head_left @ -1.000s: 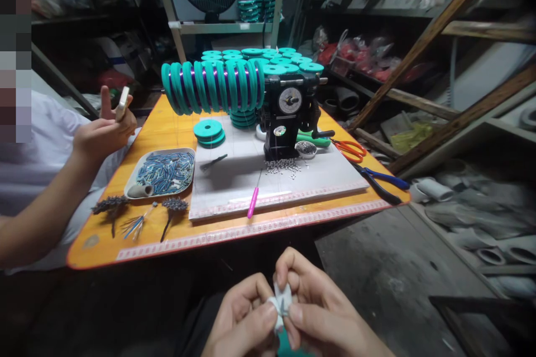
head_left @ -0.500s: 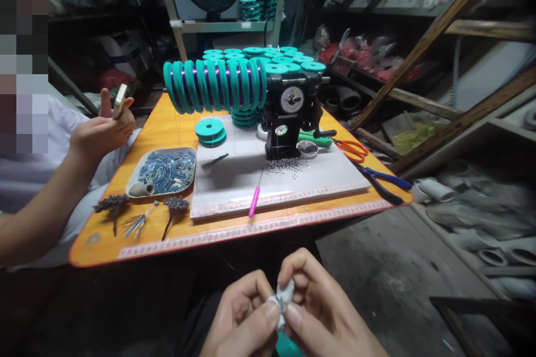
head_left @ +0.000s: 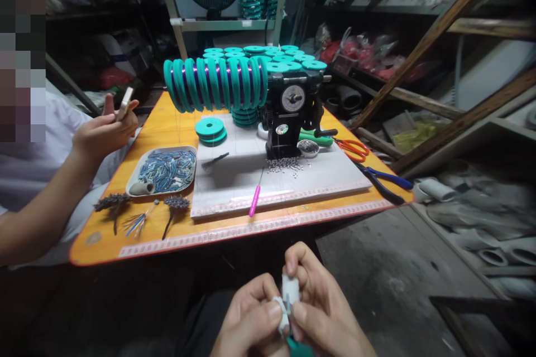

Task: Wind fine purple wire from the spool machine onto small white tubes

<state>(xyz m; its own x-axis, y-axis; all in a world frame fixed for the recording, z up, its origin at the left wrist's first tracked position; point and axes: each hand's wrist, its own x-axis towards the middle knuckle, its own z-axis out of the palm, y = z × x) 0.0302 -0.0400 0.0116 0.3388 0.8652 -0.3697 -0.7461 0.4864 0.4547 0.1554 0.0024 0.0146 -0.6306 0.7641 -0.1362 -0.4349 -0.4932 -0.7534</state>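
In front of the table edge, low in the head view, my left hand (head_left: 253, 318) and my right hand (head_left: 322, 307) are close together, fingers pinched. Between my left thumb and finger is a small pale whitish piece (head_left: 282, 315), soft-looking. A second pale piece (head_left: 290, 289) stands up in my right fingers. A thin grey-blue sliver (head_left: 288, 304) shows where the two pieces meet. Just what the pieces are I cannot make out. Something teal (head_left: 300, 347) shows below my hands, mostly hidden.
On the table (head_left: 159, 122) are a hand-cranked winder (head_left: 287, 117) carrying teal spools (head_left: 215, 86), a tray (head_left: 193, 173) of small blue pieces, a pink-handled hook (head_left: 254, 201), pliers (head_left: 383, 181) and orange-handled scissors (head_left: 354, 148). At left, another person's hand (head_left: 100, 131) holds a phone (head_left: 125, 103).
My hands have shifted slightly right. The pale piece in my right fingers now stands more upright and shows more of itself. At left, the other person's hand with the phone has moved a little right.
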